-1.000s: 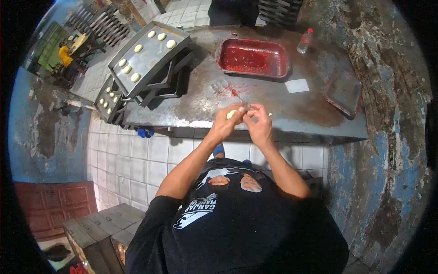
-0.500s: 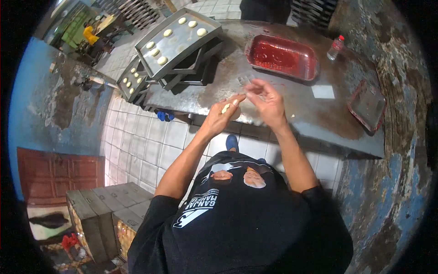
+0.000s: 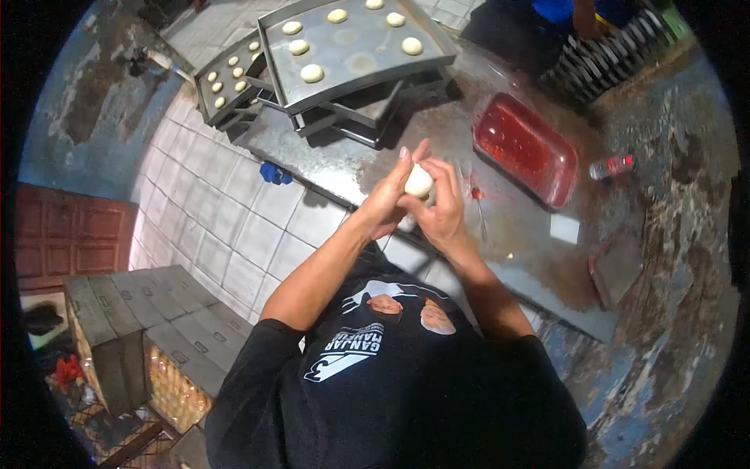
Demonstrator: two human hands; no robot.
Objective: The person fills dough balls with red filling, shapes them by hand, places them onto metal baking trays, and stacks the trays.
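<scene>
A smooth, pale dough ball (image 3: 419,181) sits between my two hands, over the near edge of the table. My left hand (image 3: 383,202) cups it from the left, thumb pointing up beside it. From the right, my right hand (image 3: 444,209) wraps its fingers and thumb round the ball. Part of the ball is hidden by the fingers. Just right of my right hand, a spoon (image 3: 481,211) with red filling about its bowl lies on the table. Beyond it stands a red rectangular pan (image 3: 569,181) with wet red filling inside.
A metal tray (image 3: 359,64) with several dough balls rests on stacked trays at the table's far left; another tray (image 3: 205,90) of balls is beyond. On the right are a red-capped bottle (image 3: 611,167), a white card (image 3: 565,229) and a red-rimmed tray (image 3: 617,270). Metal tins (image 3: 156,297) stand lower left.
My hands have come together round the dough ball, which now shows as a round, smooth shape; before, only a bit of dough showed at my left hand. The camera view has turned.
</scene>
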